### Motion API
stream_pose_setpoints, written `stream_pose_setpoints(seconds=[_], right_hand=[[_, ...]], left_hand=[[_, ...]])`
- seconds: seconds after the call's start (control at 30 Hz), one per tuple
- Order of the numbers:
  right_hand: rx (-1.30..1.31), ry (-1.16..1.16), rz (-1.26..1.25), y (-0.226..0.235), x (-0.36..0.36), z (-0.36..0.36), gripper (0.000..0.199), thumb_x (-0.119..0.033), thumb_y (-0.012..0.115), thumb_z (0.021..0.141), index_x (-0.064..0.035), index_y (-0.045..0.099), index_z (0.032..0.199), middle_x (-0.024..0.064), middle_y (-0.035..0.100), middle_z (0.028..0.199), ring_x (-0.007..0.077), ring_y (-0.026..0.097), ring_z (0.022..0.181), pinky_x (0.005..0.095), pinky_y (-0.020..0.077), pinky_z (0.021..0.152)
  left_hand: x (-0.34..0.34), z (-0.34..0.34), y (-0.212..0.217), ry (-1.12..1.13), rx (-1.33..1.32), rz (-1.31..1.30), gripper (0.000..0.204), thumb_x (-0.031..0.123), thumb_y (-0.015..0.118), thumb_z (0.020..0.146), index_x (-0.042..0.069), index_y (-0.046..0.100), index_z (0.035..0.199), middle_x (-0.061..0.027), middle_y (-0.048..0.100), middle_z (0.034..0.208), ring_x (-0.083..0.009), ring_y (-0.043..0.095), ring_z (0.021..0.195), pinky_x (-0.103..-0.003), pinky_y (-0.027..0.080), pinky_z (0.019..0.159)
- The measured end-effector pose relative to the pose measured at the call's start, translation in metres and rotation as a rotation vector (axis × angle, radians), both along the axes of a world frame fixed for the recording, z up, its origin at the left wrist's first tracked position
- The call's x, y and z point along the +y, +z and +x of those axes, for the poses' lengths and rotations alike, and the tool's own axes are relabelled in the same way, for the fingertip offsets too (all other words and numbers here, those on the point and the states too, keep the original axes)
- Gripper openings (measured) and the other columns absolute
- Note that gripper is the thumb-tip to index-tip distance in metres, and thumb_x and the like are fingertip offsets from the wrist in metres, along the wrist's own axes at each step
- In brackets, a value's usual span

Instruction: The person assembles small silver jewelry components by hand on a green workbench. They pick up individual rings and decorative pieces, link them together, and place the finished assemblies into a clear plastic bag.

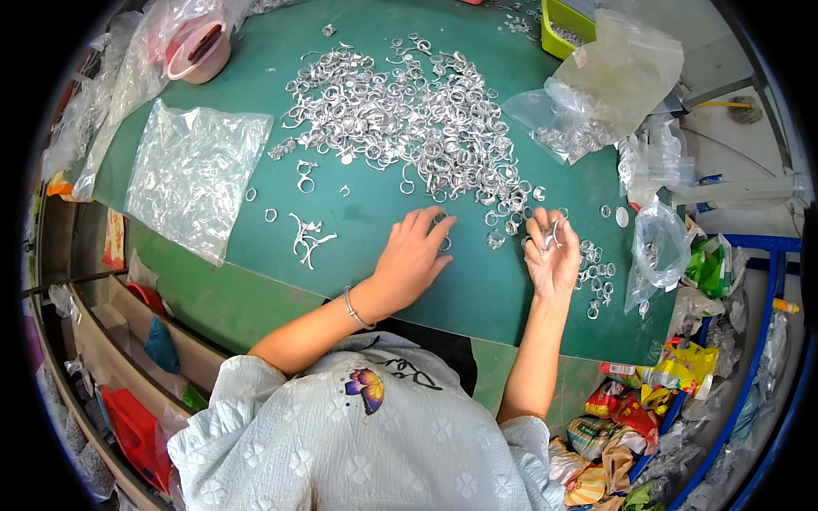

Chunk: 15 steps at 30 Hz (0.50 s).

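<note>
A large heap of silver-coloured metal rings (409, 111) is spread over the green table (341, 217). At the heap's near edge my left hand (411, 260) rests palm down, its thumb and fingers apart beside a loose ring (445, 244). To the right, my right hand (552, 260) is turned palm up. Its curled fingers hold several silver rings (550, 237), though part of them is hidden. Just right of that hand lies a small cluster of rings (596, 272). Left of my left hand are thin branched metal pieces (308, 240) and a few single rings (306, 177).
A flat clear plastic bag (198, 175) lies at the left, with a pink bowl (200, 58) behind it. At the right stand a bag of rings (588, 111), a smaller clear bag (658, 251) and a green bin (567, 32). Blue shelving (767, 247) borders the right side.
</note>
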State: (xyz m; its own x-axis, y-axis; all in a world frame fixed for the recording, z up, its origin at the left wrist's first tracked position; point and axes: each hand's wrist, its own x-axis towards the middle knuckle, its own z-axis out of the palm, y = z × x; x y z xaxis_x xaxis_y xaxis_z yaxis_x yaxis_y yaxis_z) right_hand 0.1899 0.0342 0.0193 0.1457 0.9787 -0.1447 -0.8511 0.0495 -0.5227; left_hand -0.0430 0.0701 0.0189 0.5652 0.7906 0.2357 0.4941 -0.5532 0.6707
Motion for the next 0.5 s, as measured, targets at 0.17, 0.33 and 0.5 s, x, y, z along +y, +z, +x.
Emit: stream_pose_setpoints(seconds=[0.17,0.33,0.5], right_hand=[[-0.806,0.013,-0.317,0.011,0.011,-0.005,0.025,-0.023,0.065,0.086,0.0014,0.063,0.089,0.004,0.054,0.073,0.0105,0.044,0.055,0.0246,0.0355,0.044],[-2.145,-0.076,-0.674,0.013,0.025,-0.038,0.021,-0.027,0.069,0.079,-0.0062,0.07,0.078,0.0145,0.065,0.068,0.0332,0.063,0.062,0.042,0.0485,0.06],[-2.033,-0.17,-0.63,0.015,0.024,-0.036,0.019,-0.024,0.068,0.078,-0.0054,0.069,0.077,0.0162,0.063,0.065,0.0352,0.063,0.065,0.0433,0.0489,0.062]], left_hand=[[0.004,0.0,-0.01,-0.045,0.098,0.068,0.04,0.007,0.067,0.076,0.006,0.056,0.114,-0.0108,0.05,0.117,-0.0293,0.045,0.112,-0.038,0.038,0.087],[0.01,-0.002,-0.013,-0.067,0.07,0.058,0.031,0.004,0.064,0.077,0.005,0.059,0.107,-0.0099,0.051,0.112,-0.0278,0.047,0.107,-0.038,0.037,0.085],[0.013,-0.004,-0.015,-0.066,0.04,0.052,0.029,0.002,0.062,0.078,0.005,0.059,0.106,-0.0094,0.053,0.11,-0.0276,0.048,0.106,-0.037,0.038,0.086]])
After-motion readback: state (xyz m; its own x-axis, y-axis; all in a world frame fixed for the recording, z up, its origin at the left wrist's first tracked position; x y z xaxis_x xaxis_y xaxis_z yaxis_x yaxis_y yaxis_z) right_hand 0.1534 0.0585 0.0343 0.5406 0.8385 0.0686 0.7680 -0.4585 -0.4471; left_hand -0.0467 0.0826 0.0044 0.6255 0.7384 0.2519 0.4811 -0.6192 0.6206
